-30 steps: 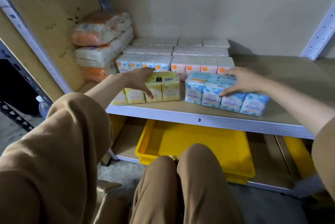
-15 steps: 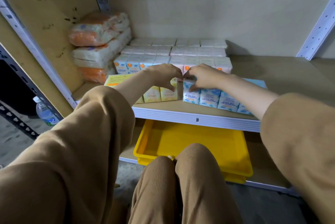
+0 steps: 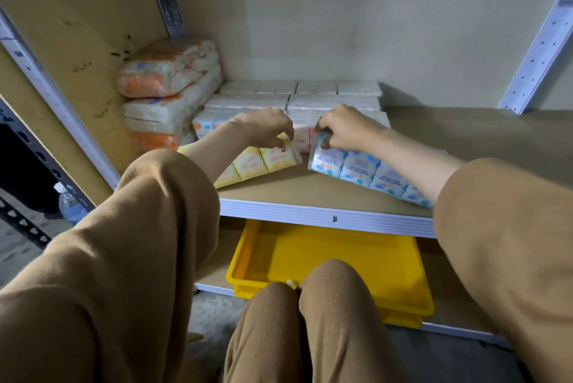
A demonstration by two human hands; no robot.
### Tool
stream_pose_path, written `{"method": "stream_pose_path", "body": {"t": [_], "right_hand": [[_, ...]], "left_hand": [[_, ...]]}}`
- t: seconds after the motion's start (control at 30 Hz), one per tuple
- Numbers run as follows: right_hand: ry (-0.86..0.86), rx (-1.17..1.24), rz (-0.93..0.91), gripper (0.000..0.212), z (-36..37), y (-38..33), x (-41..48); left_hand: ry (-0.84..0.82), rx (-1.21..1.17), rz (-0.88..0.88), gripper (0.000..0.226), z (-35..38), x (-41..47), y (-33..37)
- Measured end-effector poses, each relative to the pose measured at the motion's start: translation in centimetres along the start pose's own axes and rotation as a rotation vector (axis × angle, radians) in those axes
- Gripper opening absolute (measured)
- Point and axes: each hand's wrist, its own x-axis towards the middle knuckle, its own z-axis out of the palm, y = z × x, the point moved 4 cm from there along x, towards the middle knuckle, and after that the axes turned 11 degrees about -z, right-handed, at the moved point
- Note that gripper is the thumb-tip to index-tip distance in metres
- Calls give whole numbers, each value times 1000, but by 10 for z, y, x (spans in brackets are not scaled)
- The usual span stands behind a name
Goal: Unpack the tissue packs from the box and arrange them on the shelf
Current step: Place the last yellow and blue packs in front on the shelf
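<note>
On the shelf [image 3: 465, 134], her left hand [image 3: 263, 131] grips the yellow packs [image 3: 263, 162] and her right hand [image 3: 347, 131] grips the blue packs [image 3: 356, 168], probably to line them up.

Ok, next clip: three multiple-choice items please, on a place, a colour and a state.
1. The yellow tray sits: A) on the person's knees B) under the shelf board C) atop the packs
2. The pack in the right hand's grip is: A) blue B) green C) black
3. The left hand is: A) flat on the floor B) gripping the yellow pack's end C) holding a bottle

1 B, it shows below the board's front edge; 2 A, fingers curl round the blue pack's end; 3 B, fingers curl over that pack's corner.
</note>
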Motion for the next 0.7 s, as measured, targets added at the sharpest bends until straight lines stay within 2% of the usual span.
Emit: {"method": "stream_pose_path", "body": {"t": [0.1,0.2,0.27,0.33,0.5,0.63,0.7], "right_hand": [[249,114,44,30,-39,16,-1],[591,339,160,32,-74,36,-9],[794,500,265,35,-80,52,-19],[952,623,345,36,-70,67,-31],[1186,896,597,37,-26,95,-69],[1145,1018,679,15,-3,124,-98],[1122,1057,716,25,11,136,-114]], "left_hand": [[196,-212,-84,33,-33,-9,-20],[509,-532,-210,34,-64,-24,-48],[691,-712,-328,35,-66,-36,-73],[792,-855,-429,36,-53,-47,-94],[857,-1246,-618,29,-3,-74,-127],[818,-1265,-692,29,22,-94,-156],[745,-1327,-707,13,35,-100,-168]]}}
